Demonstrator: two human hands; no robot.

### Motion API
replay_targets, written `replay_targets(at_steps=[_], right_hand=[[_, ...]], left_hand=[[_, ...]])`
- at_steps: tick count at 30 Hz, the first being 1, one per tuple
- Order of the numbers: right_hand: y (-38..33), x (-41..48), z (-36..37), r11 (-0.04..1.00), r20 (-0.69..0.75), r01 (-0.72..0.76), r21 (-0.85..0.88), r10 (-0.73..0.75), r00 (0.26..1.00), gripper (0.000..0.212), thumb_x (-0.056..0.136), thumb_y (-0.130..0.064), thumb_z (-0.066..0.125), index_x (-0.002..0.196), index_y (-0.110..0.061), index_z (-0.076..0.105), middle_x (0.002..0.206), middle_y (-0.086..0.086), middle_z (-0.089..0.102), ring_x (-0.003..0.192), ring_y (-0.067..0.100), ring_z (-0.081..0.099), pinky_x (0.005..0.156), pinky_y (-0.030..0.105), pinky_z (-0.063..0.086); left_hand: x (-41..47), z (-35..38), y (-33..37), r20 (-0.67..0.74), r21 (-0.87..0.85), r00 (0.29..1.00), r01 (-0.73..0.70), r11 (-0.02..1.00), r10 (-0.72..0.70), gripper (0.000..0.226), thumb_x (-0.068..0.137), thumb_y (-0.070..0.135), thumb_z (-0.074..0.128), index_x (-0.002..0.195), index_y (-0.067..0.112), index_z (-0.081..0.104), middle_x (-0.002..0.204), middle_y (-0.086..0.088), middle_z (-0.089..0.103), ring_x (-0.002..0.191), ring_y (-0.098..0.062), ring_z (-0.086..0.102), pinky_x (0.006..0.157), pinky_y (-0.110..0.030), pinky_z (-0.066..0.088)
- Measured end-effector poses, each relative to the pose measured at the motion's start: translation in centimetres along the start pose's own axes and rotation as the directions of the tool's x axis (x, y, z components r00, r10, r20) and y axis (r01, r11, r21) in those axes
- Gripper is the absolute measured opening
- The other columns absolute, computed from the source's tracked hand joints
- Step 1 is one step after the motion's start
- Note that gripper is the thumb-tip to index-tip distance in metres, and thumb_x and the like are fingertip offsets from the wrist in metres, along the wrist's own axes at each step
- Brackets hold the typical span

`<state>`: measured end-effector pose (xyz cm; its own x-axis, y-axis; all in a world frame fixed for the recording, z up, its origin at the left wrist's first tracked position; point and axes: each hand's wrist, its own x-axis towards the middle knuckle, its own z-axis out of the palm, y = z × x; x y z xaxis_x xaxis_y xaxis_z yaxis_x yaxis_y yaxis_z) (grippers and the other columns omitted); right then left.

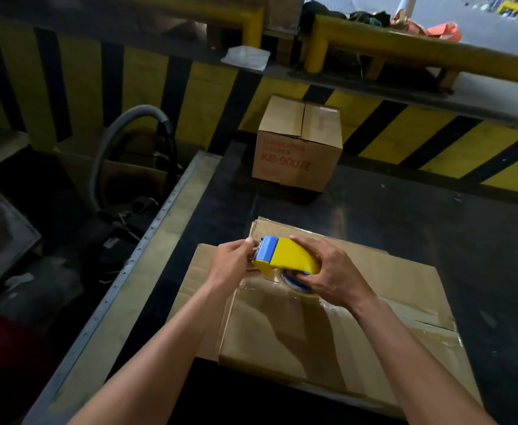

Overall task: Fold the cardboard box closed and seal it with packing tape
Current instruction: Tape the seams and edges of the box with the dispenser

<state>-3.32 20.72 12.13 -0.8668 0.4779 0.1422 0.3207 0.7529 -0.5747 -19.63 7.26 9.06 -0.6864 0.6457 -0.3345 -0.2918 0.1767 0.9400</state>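
Over the closed cardboard box (328, 326), the right hand (333, 276) grasps a tape dispenser (285, 256) while the left hand (231, 265) pinches at its blade end, likely freeing the tape.

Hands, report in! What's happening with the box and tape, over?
Right hand grips yellow-and-blue plastic tape dispenser; left hand pinches its toothed end. Flat brown cardboard box underneath, flaps down. Smaller red-printed cardboard carton stands clear behind.

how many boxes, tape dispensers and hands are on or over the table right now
cardboard boxes: 2, the near box and the far box
tape dispenser: 1
hands: 2, the left hand and the right hand, both on the dispenser
total: 5
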Motion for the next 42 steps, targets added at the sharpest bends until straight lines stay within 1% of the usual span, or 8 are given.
replay_targets(at_steps=[3,14,19,22,26,28,35,42], right_hand=[[0.3,0.4,0.0,1.000,0.015,0.001,-0.004,-0.001,1.000,0.078,0.076,-0.043,0.081,0.144,-0.026,0.047,0.139,-0.001,0.055,0.114,0.004,0.046,0.093,0.020,0.040],[1.4,0.4,-0.3,0.999,0.052,0.029,0.025,-0.031,0.998,0.080,0.074,-0.054,0.075,0.145,-0.032,0.044,0.137,-0.005,0.056,0.113,0.003,0.049,0.085,0.008,0.038],[1.5,0.5,-0.3,0.999,0.071,0.050,0.017,-0.051,0.996,0.084,0.071,-0.062,0.069,0.145,-0.032,0.043,0.137,-0.005,0.056,0.112,0.004,0.050,0.084,0.010,0.038],[1.5,0.6,-0.4,0.999,0.084,0.055,-0.002,-0.054,0.995,0.084,0.073,-0.059,0.073,0.147,-0.034,0.041,0.135,-0.005,0.057,0.111,0.006,0.051,0.085,0.014,0.042],[1.4,0.9,-1.0,0.994,0.155,0.092,-0.063,-0.081,0.985,0.075,0.078,-0.060,0.069,0.145,-0.051,0.035,0.109,-0.005,0.060,0.094,0.009,0.053,0.076,0.022,0.046],[1.2,1.0,-1.5,0.994,0.198,0.094,-0.062,-0.080,0.977,0.071,0.079,-0.060,0.067,0.143,-0.051,0.040,0.101,-0.008,0.057,0.090,0.009,0.052,0.073,0.024,0.044],[0.6,1.2,-2.6,0.992,0.300,0.089,-0.094,-0.057,0.952,0.067,0.081,-0.047,0.074,0.141,-0.049,0.043,0.098,-0.007,0.054,0.087,0.012,0.051,0.073,0.028,0.048],[1.6,1.0,-3.1,0.992,0.310,0.083,-0.098,-0.049,0.950,0.066,0.080,-0.042,0.076,0.137,-0.054,0.045,0.094,-0.009,0.053,0.086,0.012,0.051,0.071,0.028,0.046]], left_hand=[[0.1,-0.7,0.7,0.166,-0.165,0.973,0.188,0.968,-0.161,0.028,0.105,0.022,0.055,0.118,0.001,0.070,0.110,-0.024,0.075,0.104,-0.036,0.073,0.076,-0.037,0.065],[0.4,-1.8,0.1,0.342,-0.291,0.905,0.359,0.887,-0.254,0.026,0.102,0.016,0.057,0.121,0.003,0.067,0.113,-0.019,0.075,0.097,-0.026,0.076,0.079,-0.035,0.064],[0.6,-1.7,-0.1,0.268,-0.111,0.942,0.240,0.964,-0.203,0.023,0.101,0.014,0.060,0.120,0.005,0.069,0.106,-0.016,0.078,0.097,-0.026,0.076,0.080,-0.034,0.064],[0.5,-1.4,0.2,0.211,0.028,0.969,0.128,0.991,-0.131,0.021,0.101,0.011,0.061,0.117,0.002,0.071,0.096,-0.014,0.078,0.086,-0.019,0.078,0.069,-0.026,0.063],[0.6,-1.0,0.6,0.117,0.131,0.992,0.029,0.991,-0.044,0.017,0.098,0.005,0.064,0.110,-0.005,0.072,0.085,-0.011,0.075,0.068,-0.009,0.075,0.058,-0.019,0.058],[0.7,-1.0,0.6,0.076,0.207,0.997,-0.012,0.978,-0.004,0.016,0.096,0.007,0.068,0.107,-0.003,0.074,0.083,-0.010,0.075,0.066,-0.008,0.074,0.057,-0.018,0.057],[0.9,-1.2,0.3,-0.007,0.289,1.000,0.014,0.957,-0.013,0.010,0.095,0.009,0.070,0.097,0.003,0.078,0.086,-0.015,0.077,0.079,-0.022,0.077,0.065,-0.028,0.064],[1.2,-3.2,0.1,-0.073,0.288,0.997,0.042,0.957,-0.022,0.009,0.093,0.005,0.070,0.090,0.002,0.078,0.078,-0.012,0.078,0.077,-0.021,0.078,0.076,-0.035,0.065]])
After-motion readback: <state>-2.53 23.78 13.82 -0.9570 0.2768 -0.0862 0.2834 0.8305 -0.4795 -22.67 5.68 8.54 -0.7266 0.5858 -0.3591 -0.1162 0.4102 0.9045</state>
